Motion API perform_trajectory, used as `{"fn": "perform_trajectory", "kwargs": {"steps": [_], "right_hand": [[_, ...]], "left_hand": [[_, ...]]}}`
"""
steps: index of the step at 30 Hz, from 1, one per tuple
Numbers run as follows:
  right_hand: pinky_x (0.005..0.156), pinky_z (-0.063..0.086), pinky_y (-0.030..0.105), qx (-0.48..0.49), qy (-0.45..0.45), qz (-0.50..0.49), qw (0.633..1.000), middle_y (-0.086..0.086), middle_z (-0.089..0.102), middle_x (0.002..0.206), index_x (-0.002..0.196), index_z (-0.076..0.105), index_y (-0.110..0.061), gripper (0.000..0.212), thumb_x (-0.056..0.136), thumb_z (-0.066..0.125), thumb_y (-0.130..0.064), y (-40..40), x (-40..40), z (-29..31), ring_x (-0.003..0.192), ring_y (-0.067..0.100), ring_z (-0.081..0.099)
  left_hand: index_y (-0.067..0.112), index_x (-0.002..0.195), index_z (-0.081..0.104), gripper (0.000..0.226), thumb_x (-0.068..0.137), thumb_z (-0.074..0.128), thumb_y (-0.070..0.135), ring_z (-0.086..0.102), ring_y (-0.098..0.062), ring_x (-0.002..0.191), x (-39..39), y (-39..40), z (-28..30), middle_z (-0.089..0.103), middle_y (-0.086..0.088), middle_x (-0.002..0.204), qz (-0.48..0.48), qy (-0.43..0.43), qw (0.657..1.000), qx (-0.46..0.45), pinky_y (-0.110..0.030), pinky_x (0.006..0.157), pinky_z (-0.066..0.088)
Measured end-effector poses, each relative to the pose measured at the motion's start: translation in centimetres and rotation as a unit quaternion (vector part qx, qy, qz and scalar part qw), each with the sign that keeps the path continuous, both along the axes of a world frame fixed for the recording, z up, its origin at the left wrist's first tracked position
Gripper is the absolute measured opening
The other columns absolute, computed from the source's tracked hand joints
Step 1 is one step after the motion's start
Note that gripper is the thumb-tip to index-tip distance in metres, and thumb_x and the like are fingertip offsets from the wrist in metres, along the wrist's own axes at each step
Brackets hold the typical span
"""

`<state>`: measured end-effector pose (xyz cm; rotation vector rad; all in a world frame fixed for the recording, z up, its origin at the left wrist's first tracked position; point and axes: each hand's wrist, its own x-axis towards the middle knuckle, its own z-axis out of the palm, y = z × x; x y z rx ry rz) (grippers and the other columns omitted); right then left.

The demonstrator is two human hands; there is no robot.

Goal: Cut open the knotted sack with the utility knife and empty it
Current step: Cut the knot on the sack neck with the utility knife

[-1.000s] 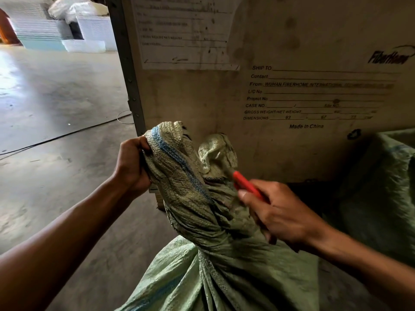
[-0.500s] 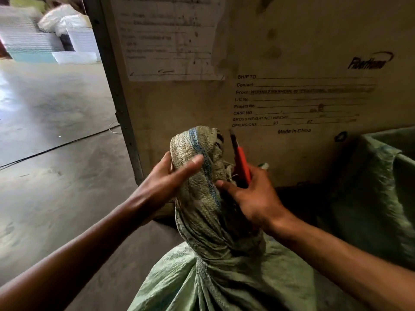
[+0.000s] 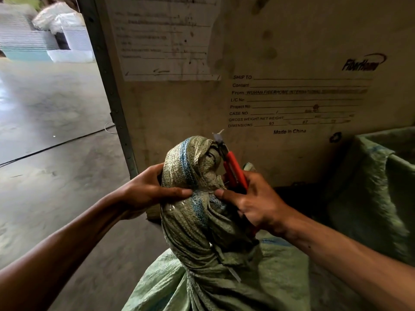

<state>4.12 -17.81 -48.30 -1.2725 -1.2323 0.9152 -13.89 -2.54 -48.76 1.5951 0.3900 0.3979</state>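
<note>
A green woven sack [image 3: 208, 279] with a blue stripe stands in front of me, its neck twisted up into a big knot [image 3: 190, 167]. My left hand [image 3: 148, 189] grips the knot from the left, thumb pressed across its lower front. My right hand [image 3: 253, 205] holds a red utility knife [image 3: 233, 169] against the knot's right side, thumb on the fabric. The blade points up and sticks out above the knot's top, a thread caught on its tip.
A large stained wooden crate [image 3: 269, 63] with printed shipping text stands right behind the sack. Another open green sack [image 3: 381, 187] sits at the right. Concrete floor [image 3: 49, 131] with a black cable spreads to the left; white stacked material [image 3: 56, 41] lies far back.
My left hand slid down from the knot's top to its lower front. The knife stayed upright at the knot's right side, blade now past the top.
</note>
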Motion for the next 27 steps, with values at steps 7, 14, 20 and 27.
{"fn": "perform_trajectory", "kwargs": {"steps": [7, 14, 20, 27], "right_hand": [[0.056, 0.051, 0.015, -0.040, 0.018, -0.009, 0.999, -0.007, 0.065, 0.061, 0.088, 0.062, -0.008, 0.007, 0.082, 0.065, -0.008, -0.6, 1.8, -0.3, 0.061, 0.005, 0.064], [0.055, 0.050, 0.017, -0.015, -0.039, -0.100, 0.994, -0.008, 0.062, 0.058, 0.083, 0.062, -0.015, 0.009, 0.079, 0.070, -0.013, -0.6, 1.9, 0.1, 0.058, 0.003, 0.061], [0.066, 0.056, 0.039, 0.047, -0.127, -0.204, 0.970, 0.009, 0.064, 0.077, 0.084, 0.059, -0.014, 0.013, 0.080, 0.070, -0.019, -0.1, -0.7, 0.5, 0.074, 0.025, 0.065], [0.057, 0.055, 0.019, 0.004, -0.054, -0.161, 0.986, -0.003, 0.061, 0.061, 0.074, 0.060, -0.017, 0.011, 0.081, 0.068, -0.015, -0.7, -1.7, -0.3, 0.058, 0.012, 0.062]], "left_hand": [[0.016, 0.099, 0.071, 0.053, 0.050, 0.091, 0.015, 0.068, -0.030, 0.102, -1.0, 0.6, -0.1, 0.072, -0.015, 0.107, -0.034, 0.018, 0.997, -0.068, -0.032, 0.078, 0.058], [0.009, 0.122, 0.052, 0.067, 0.060, 0.076, 0.001, 0.069, -0.023, 0.098, -0.1, -0.2, 1.6, 0.072, -0.012, 0.105, 0.045, 0.063, 0.997, 0.010, -0.033, 0.085, 0.058], [0.033, 0.118, 0.057, 0.102, 0.028, 0.074, 0.077, 0.061, -0.019, 0.105, 1.8, -1.8, 5.4, 0.064, 0.001, 0.116, 0.166, 0.105, 0.979, 0.053, -0.038, 0.087, 0.051], [0.018, 0.095, 0.071, 0.049, 0.050, 0.088, 0.019, 0.071, -0.025, 0.090, 0.2, -0.1, 3.7, 0.075, -0.007, 0.091, 0.116, 0.050, 0.992, 0.014, -0.029, 0.068, 0.057]]}}
